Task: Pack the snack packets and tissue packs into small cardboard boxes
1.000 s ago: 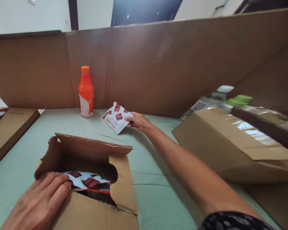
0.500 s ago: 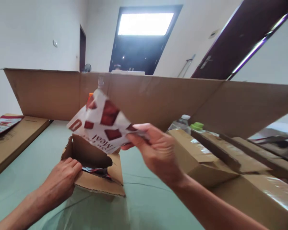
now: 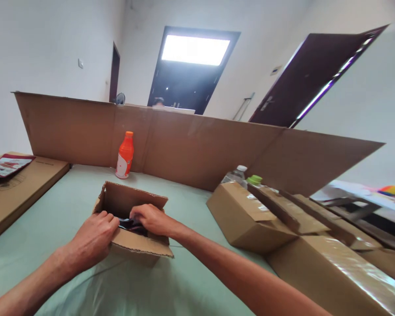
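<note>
An open cardboard box (image 3: 136,248) stands on the green table cover, its front flap folded outward. My left hand (image 3: 100,230) is closed round the box's left front edge. Inside the opening, my right hand (image 3: 149,218) has its fingers bent down and closed at a food pouch (image 3: 127,224). Only a dark, shiny strip of pouch shows between the two hands; the box wall and my hands hide the rest. I cannot tell how many pouches lie in there.
An orange bottle (image 3: 125,156) stands behind the box, before a cardboard screen (image 3: 191,149). Brown boxes (image 3: 250,217) crowd the right side, with a clear bottle (image 3: 236,174) and a green cap (image 3: 254,179) behind. At left, another pouch (image 3: 11,164) lies on a flat carton (image 3: 49,173).
My right hand has brought the white and red pouch down from above into the box. The orange bottle is now uncovered. My left hand stays on the box edge; the view has shifted slightly.
</note>
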`<control>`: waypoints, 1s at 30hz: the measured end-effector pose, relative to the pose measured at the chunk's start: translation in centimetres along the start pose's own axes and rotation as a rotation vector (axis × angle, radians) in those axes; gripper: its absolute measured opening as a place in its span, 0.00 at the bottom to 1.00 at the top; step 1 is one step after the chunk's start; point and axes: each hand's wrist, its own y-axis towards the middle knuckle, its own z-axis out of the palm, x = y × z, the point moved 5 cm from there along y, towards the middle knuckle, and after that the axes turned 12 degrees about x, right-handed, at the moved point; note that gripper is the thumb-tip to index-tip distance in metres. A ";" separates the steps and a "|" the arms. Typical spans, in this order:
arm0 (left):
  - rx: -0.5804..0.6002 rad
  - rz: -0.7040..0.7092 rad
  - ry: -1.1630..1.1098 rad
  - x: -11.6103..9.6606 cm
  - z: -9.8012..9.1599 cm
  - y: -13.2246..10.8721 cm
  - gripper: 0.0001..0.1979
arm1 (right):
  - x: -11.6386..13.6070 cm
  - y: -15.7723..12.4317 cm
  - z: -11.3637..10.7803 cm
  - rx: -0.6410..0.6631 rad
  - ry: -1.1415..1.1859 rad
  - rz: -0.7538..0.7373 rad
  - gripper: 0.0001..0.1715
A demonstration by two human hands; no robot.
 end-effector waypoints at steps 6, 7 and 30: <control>-0.009 0.019 0.015 0.3 0.3 0.2 0.13 | 1.3 0.1 0.0 0.126 -0.198 0.042 0.17; -0.014 0.018 0.023 0.3 0.2 0.2 0.14 | 1.7 0.2 -0.2 0.144 -0.231 0.038 0.16; -0.368 -0.092 -0.599 6.8 0.3 -1.6 0.35 | -4.9 -3.0 -2.6 -0.433 0.243 -0.240 0.19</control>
